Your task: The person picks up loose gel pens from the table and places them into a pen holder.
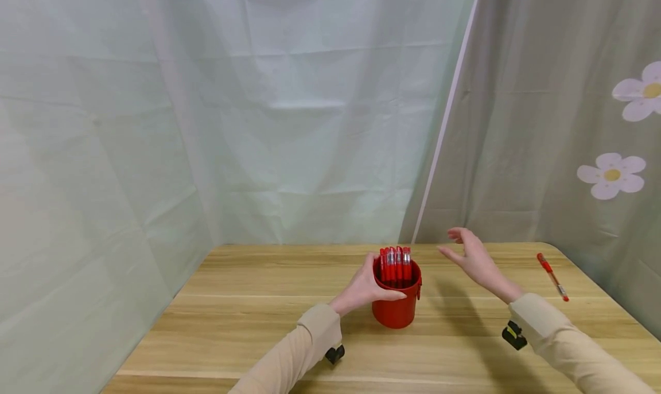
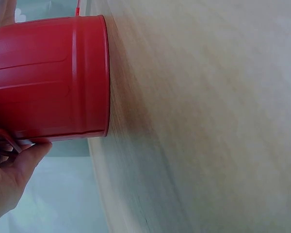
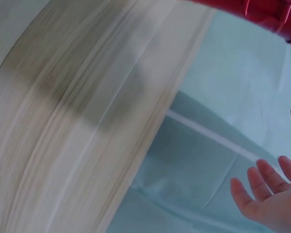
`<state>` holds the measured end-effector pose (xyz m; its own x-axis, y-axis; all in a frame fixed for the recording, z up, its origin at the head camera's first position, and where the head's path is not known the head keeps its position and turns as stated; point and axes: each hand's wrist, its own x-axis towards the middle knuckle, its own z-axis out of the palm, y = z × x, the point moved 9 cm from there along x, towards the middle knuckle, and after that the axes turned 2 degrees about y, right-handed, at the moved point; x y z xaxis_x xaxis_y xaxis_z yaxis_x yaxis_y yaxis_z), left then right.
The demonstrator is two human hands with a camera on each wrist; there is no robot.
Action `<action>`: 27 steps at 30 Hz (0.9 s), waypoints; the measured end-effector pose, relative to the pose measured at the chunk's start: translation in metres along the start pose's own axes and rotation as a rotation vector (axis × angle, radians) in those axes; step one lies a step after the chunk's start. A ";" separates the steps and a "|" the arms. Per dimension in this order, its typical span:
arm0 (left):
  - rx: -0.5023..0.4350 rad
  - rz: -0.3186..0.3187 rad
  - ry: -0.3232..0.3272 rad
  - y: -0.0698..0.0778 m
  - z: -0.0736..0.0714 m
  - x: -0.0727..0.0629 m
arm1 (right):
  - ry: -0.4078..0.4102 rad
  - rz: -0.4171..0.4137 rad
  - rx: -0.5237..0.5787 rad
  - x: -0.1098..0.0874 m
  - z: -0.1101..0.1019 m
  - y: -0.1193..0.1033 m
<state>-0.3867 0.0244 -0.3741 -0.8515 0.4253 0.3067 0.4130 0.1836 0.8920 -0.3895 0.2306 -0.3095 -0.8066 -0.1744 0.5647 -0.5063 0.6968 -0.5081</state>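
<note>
A red metal bucket-like pen holder [image 1: 395, 312] stands on the wooden table, with several red-capped pens [image 1: 396, 265] upright inside it. My left hand [image 1: 363, 288] grips the holder near its rim, thumb across the near side and fingers round the far left. In the left wrist view the holder's ribbed side [image 2: 48, 77] fills the upper left, with the fingers [image 2: 19, 177] against it by a handle. My right hand [image 1: 477, 262] hovers to the right of the holder, fingers loosely bent and holding nothing; in the right wrist view its fingers [image 3: 264, 187] are spread apart.
One red pen [image 1: 552, 276] with a clear barrel lies alone near the table's right edge. The wood-grain table [image 1: 248, 325] ends at the back against a pale curtain [image 1: 310, 124]. A grey flowered curtain [image 1: 516, 153] hangs at the right.
</note>
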 end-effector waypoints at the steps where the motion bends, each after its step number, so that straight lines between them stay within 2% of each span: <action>1: -0.001 -0.003 -0.001 0.000 0.000 0.000 | -0.004 0.011 -0.008 0.000 -0.001 0.003; 7: 0.002 -0.006 0.003 -0.001 0.000 0.000 | -0.051 0.083 -0.034 -0.003 -0.007 0.019; 11: 0.002 -0.012 -0.010 0.016 -0.002 -0.006 | -0.074 0.106 -0.057 -0.004 -0.010 0.029; 12: -0.004 -0.014 -0.013 0.017 -0.002 -0.006 | -0.079 0.110 -0.061 -0.004 -0.011 0.031; 14: -0.009 -0.018 -0.016 0.016 -0.002 -0.006 | -0.088 0.119 -0.072 -0.005 -0.013 0.035; 18: -0.013 -0.010 -0.007 -0.001 0.000 0.000 | -0.102 0.141 -0.094 -0.007 -0.016 0.046; 27: -0.005 -0.003 0.004 0.000 -0.002 -0.001 | -0.104 0.165 -0.202 -0.013 -0.029 0.073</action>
<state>-0.3866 0.0226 -0.3738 -0.8540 0.4215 0.3050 0.4085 0.1801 0.8948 -0.4071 0.3039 -0.3346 -0.9054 -0.1098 0.4101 -0.3025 0.8447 -0.4416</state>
